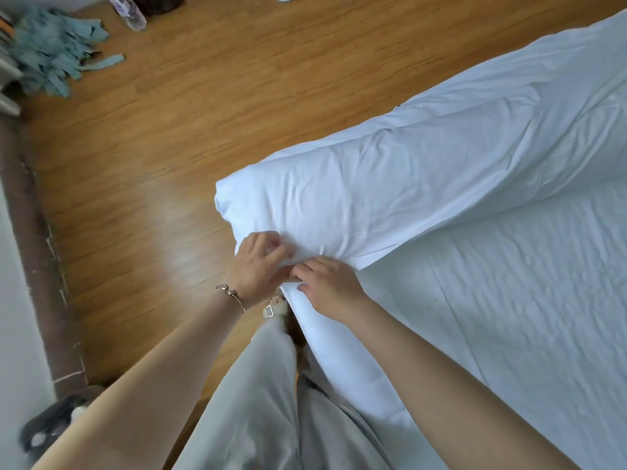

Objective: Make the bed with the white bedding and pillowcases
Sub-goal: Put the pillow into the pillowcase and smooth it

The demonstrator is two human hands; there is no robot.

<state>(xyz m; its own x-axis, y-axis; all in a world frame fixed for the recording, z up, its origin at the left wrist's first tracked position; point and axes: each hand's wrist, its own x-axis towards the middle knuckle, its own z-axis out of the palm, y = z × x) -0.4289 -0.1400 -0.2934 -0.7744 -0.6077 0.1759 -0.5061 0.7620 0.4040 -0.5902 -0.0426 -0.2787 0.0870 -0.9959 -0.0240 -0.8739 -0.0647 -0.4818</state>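
A white duvet (424,164) lies bunched along the far side of the bed, its near corner hanging over the bed's edge. My left hand (259,262) grips that corner from the floor side, fingers curled into the cloth. Close beside it, my right hand (327,286) pinches the same corner's edge, so the two hands almost touch. The white fitted sheet (509,300) covers the mattress to the right, wrinkled but flat. No pillow or pillowcase is in view.
Wooden floor (169,164) spreads to the left of the bed. A teal mop head (51,52) lies at the far left by the wall. A dark slipper (54,429) sits at the lower left. My legs in grey trousers (258,401) stand against the bed's edge.
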